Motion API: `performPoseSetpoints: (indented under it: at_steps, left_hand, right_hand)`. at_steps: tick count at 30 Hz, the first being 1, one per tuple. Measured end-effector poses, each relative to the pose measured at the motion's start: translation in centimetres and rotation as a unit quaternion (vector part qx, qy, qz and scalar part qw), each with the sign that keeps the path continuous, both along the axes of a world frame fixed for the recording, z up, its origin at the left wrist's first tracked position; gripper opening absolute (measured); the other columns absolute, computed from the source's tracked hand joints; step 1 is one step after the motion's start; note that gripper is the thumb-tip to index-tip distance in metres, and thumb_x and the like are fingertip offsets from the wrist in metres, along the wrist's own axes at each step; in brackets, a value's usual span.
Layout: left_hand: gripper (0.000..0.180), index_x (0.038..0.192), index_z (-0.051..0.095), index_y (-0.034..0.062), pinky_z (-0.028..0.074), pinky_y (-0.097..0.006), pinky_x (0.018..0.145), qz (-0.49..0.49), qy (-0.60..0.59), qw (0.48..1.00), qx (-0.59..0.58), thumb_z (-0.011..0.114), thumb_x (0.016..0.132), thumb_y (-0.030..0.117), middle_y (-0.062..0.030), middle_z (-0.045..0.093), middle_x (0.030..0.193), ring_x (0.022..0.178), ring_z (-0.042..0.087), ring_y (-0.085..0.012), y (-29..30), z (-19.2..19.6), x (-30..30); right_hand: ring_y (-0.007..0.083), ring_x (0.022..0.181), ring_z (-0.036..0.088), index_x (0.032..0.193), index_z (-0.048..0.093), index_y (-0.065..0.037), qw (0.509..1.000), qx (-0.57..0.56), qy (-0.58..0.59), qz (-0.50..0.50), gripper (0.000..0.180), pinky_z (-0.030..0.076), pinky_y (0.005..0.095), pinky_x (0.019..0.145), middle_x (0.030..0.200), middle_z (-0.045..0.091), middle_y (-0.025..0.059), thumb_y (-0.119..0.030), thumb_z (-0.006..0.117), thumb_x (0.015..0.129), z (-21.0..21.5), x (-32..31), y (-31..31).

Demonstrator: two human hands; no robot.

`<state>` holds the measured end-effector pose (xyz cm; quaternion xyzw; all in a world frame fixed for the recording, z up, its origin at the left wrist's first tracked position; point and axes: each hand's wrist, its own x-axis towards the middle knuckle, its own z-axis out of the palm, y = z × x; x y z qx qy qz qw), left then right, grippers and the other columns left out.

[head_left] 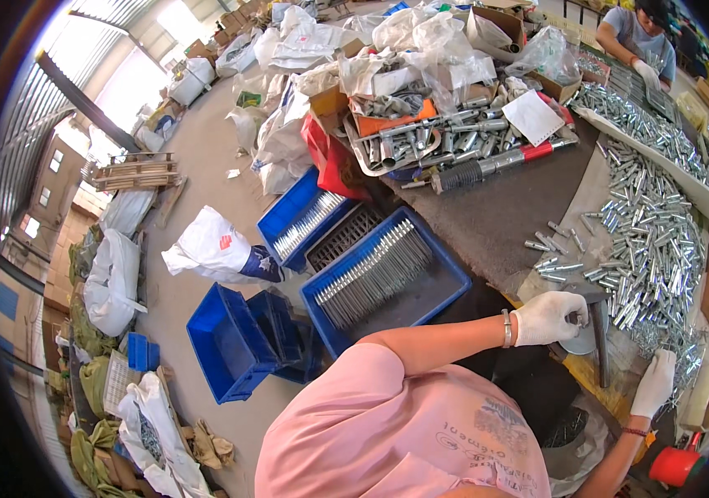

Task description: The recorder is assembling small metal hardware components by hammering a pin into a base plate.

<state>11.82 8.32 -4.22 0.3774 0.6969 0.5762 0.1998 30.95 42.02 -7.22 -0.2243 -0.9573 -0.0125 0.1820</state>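
The desk stretched away beyond both gloved hands, its dark mat bearing a broad heap of small silver metal tubes just past the grips. Left of the left hand sat a blue crate with rows of metal rods. The left hand had its grip closed around the top of a dark upright tool, which stood between the two hands. The right hand, nearer the body, pressed its fingers down into the edge of the tubes; whether its grip held one could not be told.
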Motion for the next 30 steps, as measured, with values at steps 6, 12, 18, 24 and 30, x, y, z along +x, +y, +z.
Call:
performPoseSetpoints:
  at_steps: [6,12,18,24,30]
  left_hand:
    - [0.020,0.103,0.071,0.0054,0.056,-0.039,0.086,0.002,0.081,0.996,-0.024,0.069,0.082,0.006,-0.0137,0.071,0.099,0.097,0.070,-0.0319,0.1,-0.9,-0.4]
    - [0.020,0.101,0.072,0.0075,0.056,-0.043,0.084,0.013,0.136,0.991,-0.003,0.067,0.081,0.004,-0.0135,0.069,0.097,0.094,0.069,-0.0344,-0.6,-1.0,-0.1]
    - [0.015,0.095,0.073,0.0109,0.055,-0.045,0.077,0.012,0.198,0.980,-0.033,0.069,0.081,0.006,-0.0128,0.066,0.093,0.091,0.068,-0.0355,-0.8,-0.4,0.0]
    - [0.014,0.096,0.074,0.0121,0.055,-0.047,0.077,0.007,0.220,0.974,-0.051,0.077,0.083,0.016,-0.0125,0.065,0.097,0.091,0.068,-0.0352,-0.7,-0.5,-0.2]
    - [0.017,0.096,0.074,0.0117,0.056,-0.046,0.078,0.004,0.244,0.965,-0.091,0.078,0.083,0.021,-0.0125,0.066,0.099,0.091,0.069,-0.0352,-0.7,-0.6,-0.8]
  right_hand:
    - [0.0390,0.098,0.064,0.107,0.059,-0.005,0.998,0.023,-0.044,0.042,0.017,0.052,0.0489,0.082,0.106,0.059,0.0161,0.002,0.060,0.092,2.5,-0.9,-0.7]
    - [0.0408,0.094,0.064,0.102,0.059,-0.005,0.988,0.017,-0.086,0.125,0.020,0.052,0.0512,0.078,0.102,0.060,0.0167,0.007,0.059,0.086,2.8,-1.7,0.8]
    - [0.0410,0.095,0.063,0.105,0.058,-0.006,0.990,0.021,-0.086,0.113,0.021,0.051,0.0516,0.078,0.104,0.060,0.0168,0.005,0.060,0.087,2.2,-1.8,1.2]
    - [0.0346,0.093,0.064,0.128,0.059,-0.004,0.993,-0.073,0.076,0.062,0.033,0.053,0.0427,0.086,0.114,0.064,0.0146,0.002,0.058,0.095,0.5,-1.9,1.7]
    - [0.0066,0.092,0.060,0.138,0.057,-0.001,0.873,-0.415,0.251,-0.056,0.032,0.051,0.0229,0.077,0.117,0.063,0.0027,-0.006,0.057,0.106,-0.9,-0.4,1.9]
